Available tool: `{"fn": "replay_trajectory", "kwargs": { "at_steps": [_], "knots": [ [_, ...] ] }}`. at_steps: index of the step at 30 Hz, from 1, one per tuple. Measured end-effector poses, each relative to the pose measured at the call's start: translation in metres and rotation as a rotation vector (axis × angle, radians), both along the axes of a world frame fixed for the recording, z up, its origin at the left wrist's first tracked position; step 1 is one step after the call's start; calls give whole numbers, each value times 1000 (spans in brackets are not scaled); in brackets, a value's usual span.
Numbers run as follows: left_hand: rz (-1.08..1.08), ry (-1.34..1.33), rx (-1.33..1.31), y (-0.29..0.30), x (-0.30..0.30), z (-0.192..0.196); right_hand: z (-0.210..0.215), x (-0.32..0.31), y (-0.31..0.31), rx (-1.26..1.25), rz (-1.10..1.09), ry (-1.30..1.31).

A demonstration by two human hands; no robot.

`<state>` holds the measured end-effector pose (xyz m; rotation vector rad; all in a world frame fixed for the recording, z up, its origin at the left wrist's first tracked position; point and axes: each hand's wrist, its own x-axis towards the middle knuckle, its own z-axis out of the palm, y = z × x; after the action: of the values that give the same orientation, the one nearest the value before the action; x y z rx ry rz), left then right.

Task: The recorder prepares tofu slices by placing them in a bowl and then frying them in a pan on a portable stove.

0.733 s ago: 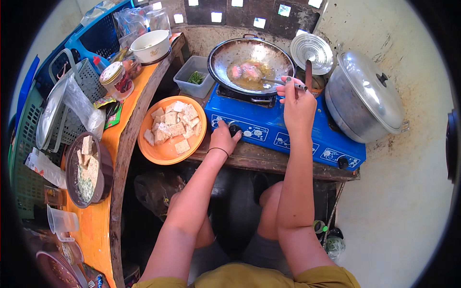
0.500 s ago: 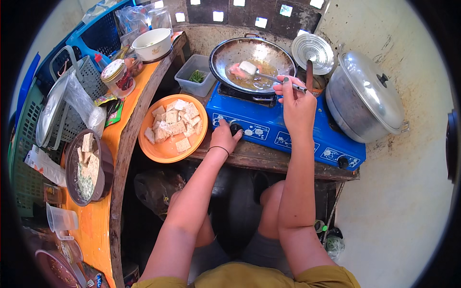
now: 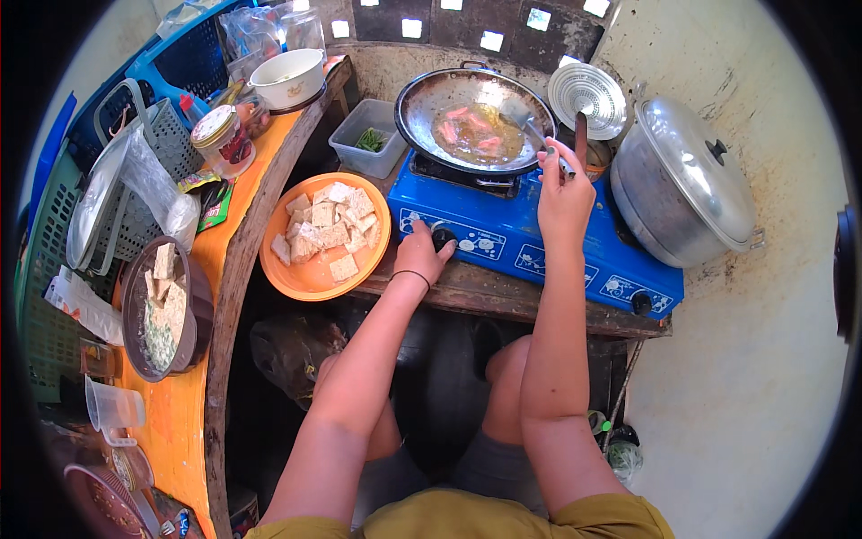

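Nearest, the bent knees (image 3: 507, 368) are seen below the forearms. To the left, an orange-topped table (image 3: 175, 422) is lined with kitchenware: a clear plastic cup (image 3: 112, 404), then a dark brown bowl (image 3: 202, 314) in which pale blocks (image 3: 171, 310) are propped against a whitish, green-flecked mixture (image 3: 159, 350).

Farther off, a round orange bowl (image 3: 301, 278) is filled with pale, cut pieces (image 3: 332, 235). Just beside its right rim, the left hand (image 3: 422, 254) is placed at the front of a blue stove (image 3: 503, 216), the black knob (image 3: 443, 238) being framed by thumb and forefinger; whether it is gripped cannot be told.

Over the stove, a thin metal utensil (image 3: 535, 131) is grasped in the closed fingers of the right hand (image 3: 567, 189), its far end being lowered into the right side of a wok (image 3: 422, 117). The wok is seated on the left burner, and pink pieces (image 3: 489, 144) are spread in the shallow yellowish oil (image 3: 512, 139) inside it.

To the right, a large lidded pot (image 3: 655, 198) is stood near the wall. Left of the wok, green pieces (image 3: 370, 139) are held in a clear tub (image 3: 359, 157); at its right, a perforated metal disc (image 3: 588, 94) is seen. Farthest, a dark wall (image 3: 377, 22) is pierced by square openings.
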<state>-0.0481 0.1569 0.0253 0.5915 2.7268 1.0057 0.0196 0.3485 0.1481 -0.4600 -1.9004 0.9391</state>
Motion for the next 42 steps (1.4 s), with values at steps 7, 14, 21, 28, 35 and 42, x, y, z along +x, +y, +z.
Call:
{"fn": "replay_trajectory", "kwargs": {
  "at_steps": [7,14,21,28,35,42],
  "knots": [
    [3,-13,-8,0,0,0,6,-2,-19,-212,147,-4],
    [15,-1,13,0,2,-1,27,7,-39,-199,239,25],
    [-25,-44,-28,-3,2,3,43,17,-45,-190,309,138],
    [-31,-45,-18,-2,2,3,43,20,-43,-98,263,1],
    [-32,-30,-15,-4,1,1,26,11,-28,-25,213,31],
    [-42,-35,-12,-3,1,2,8,3,-5,116,-13,49]
  ]
}}
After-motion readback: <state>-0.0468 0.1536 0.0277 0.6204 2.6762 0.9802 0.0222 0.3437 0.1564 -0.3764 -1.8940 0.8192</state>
